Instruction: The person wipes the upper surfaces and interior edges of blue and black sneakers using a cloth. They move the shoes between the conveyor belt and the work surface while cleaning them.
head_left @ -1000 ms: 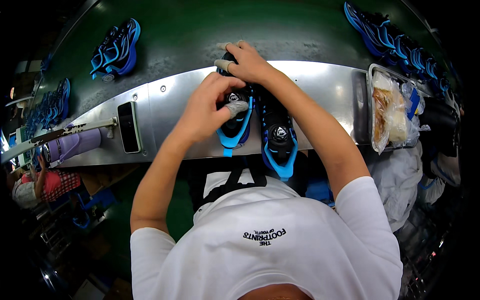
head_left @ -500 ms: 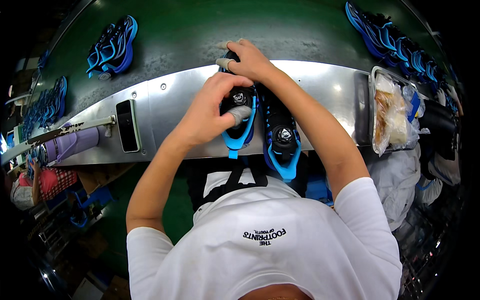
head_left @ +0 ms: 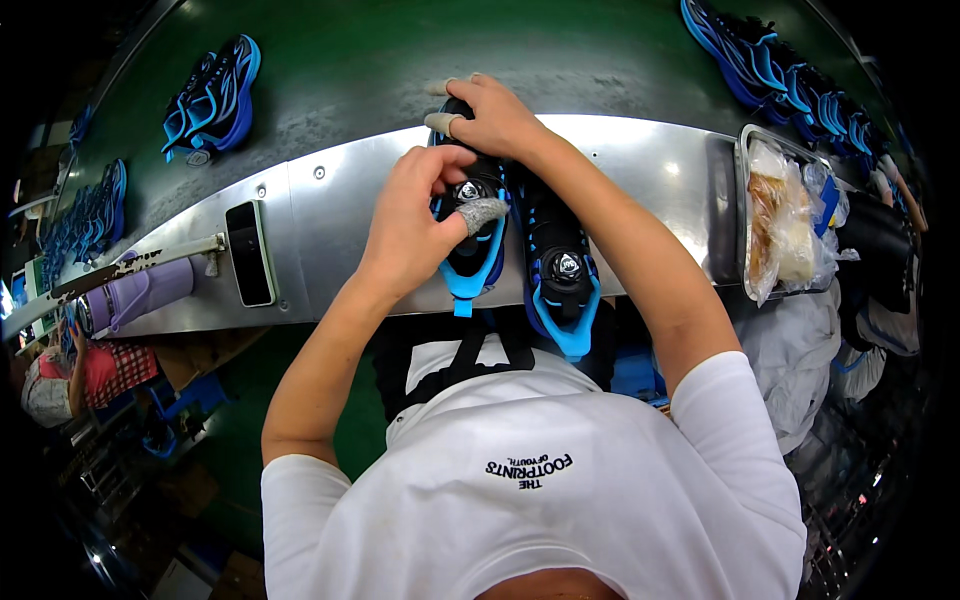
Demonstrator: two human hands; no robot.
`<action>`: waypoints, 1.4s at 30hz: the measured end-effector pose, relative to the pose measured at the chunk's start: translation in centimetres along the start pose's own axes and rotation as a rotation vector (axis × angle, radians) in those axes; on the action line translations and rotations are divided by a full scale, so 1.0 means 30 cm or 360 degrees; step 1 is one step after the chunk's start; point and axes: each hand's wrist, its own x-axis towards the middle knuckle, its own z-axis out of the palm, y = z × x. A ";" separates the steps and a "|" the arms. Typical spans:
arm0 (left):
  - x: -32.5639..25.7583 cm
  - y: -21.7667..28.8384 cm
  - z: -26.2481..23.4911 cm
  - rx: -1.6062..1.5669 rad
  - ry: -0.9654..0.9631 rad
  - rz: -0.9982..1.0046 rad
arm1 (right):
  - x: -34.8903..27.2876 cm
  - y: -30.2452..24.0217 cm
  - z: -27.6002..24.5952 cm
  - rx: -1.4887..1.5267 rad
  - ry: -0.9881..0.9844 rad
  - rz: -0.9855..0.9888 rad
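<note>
A black and blue shoe (head_left: 468, 256) lies on the metal ledge (head_left: 640, 200) in front of the person, toe pointing away and heel at the ledge's near edge, with its mate (head_left: 552, 228) just to its right. The right hand (head_left: 495, 118) is wrapped over the front of the first shoe, while the left hand (head_left: 415, 205) makes a loose curve about the round black dial (head_left: 472, 190) on top, its thumb (head_left: 483, 213) covered in grey; whether the fingertips press on the dial cannot be told. To handle the dial well, thumb and fingers should bear squarely on opposite sides of its rim, so that the hold does not slip or scrape the top. The hand at the toe does best to press down evenly, so that the shoe does not twist with the other wrist. The thumb's cover probably dulls the touch, so a light, measured pressure seems wise. The mate's heel hangs past the ledge's edge, so the right forearm (head_left: 605, 215), which crosses above its front, should be kept high enough not to nudge it off
</note>
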 end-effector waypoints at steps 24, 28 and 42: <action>-0.065 -0.013 -0.031 0.0002 0.0012 0.0453 | -0.015 -0.002 -0.011 -0.0030 0.0059 0.0008; -0.259 0.181 -0.029 0.0316 -0.0154 0.0392 | -0.081 0.060 -0.137 -0.0005 0.0280 -0.0200; 0.142 0.035 -0.086 0.1410 -0.0364 0.0753 | -0.363 0.065 -0.364 0.0277 0.0229 0.0420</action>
